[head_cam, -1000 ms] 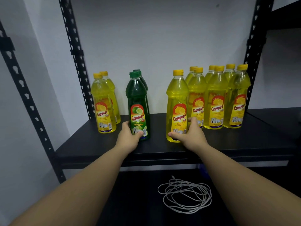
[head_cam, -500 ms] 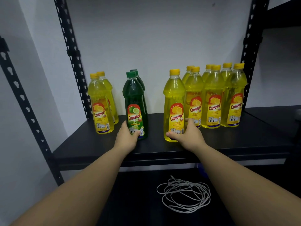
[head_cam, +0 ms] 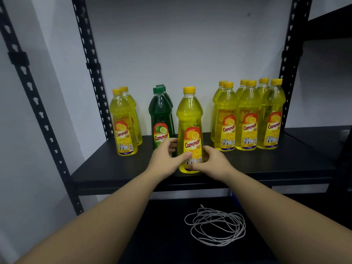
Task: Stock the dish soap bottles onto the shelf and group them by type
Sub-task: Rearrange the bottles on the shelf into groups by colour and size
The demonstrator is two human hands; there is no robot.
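A yellow lemon bottle [head_cam: 189, 121] stands upright near the front of the black shelf [head_cam: 118, 174]. My left hand [head_cam: 164, 161] and my right hand [head_cam: 211, 161] both grip its base, one on each side. Just behind the left hand stand two green lime bottles [head_cam: 161, 113], one behind the other. Two yellow bottles [head_cam: 123, 121] stand at the shelf's left. Several yellow bottles [head_cam: 247, 115] are grouped at the right in two rows.
Black perforated uprights [head_cam: 89, 69] frame the shelf against a white wall. A coil of grey cord [head_cam: 215, 225] lies on the lower shelf. A second shelving unit [head_cam: 327, 138] adjoins on the right.
The yellow bottle has slid left, away from the right group and close to the green bottles. My left hand has left the green bottle and now holds the yellow one too.
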